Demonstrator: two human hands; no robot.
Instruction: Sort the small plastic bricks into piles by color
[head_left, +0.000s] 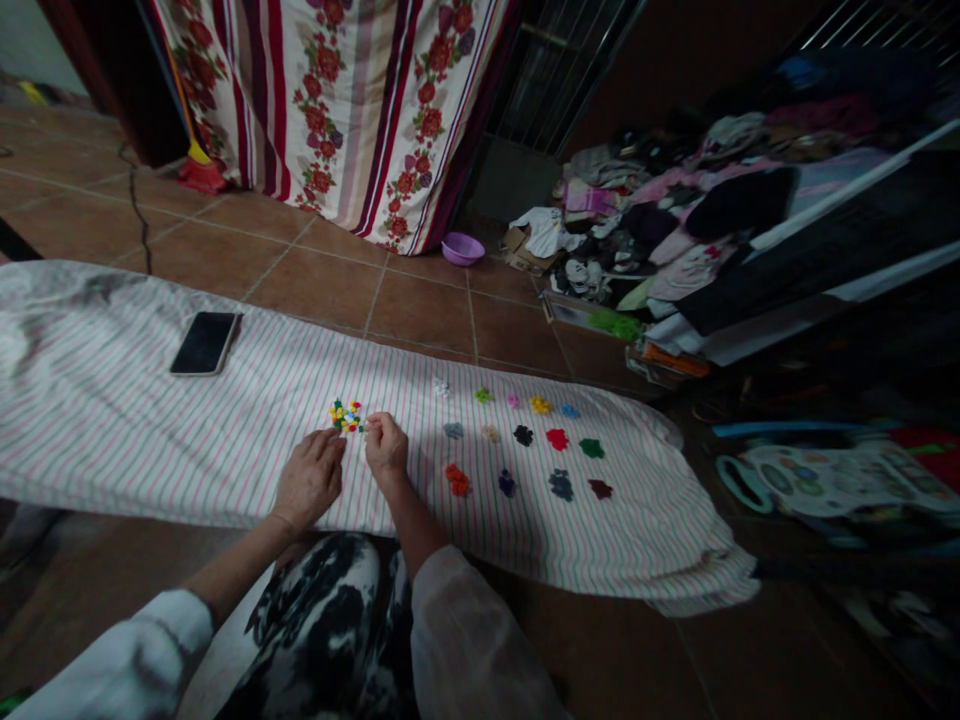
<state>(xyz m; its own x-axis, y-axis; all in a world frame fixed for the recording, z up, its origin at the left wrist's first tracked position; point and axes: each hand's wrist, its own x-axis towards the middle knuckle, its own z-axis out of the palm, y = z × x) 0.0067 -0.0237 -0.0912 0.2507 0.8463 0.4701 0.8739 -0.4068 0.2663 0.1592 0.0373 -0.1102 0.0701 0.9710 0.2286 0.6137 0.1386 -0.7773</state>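
Note:
A small mixed pile of tiny colored pieces, yellow, red, green, white and blue, lies on the striped cloth. My left hand rests flat on the cloth at the near edge of this pile, its fingers stretched toward it. Just right of the pile is my right hand, with fingers curled in a pinch; what they hold, if anything, is too small to see. Farther right lie several single-color heaps, among them an orange heap, a black heap, a red heap and a white heap.
A dark-screened phone lies on the cloth at left. Beyond, on the tiled floor, are a purple basin, a red broom and a flowered curtain. Piled clothes and a plastic toy-like panel are at right.

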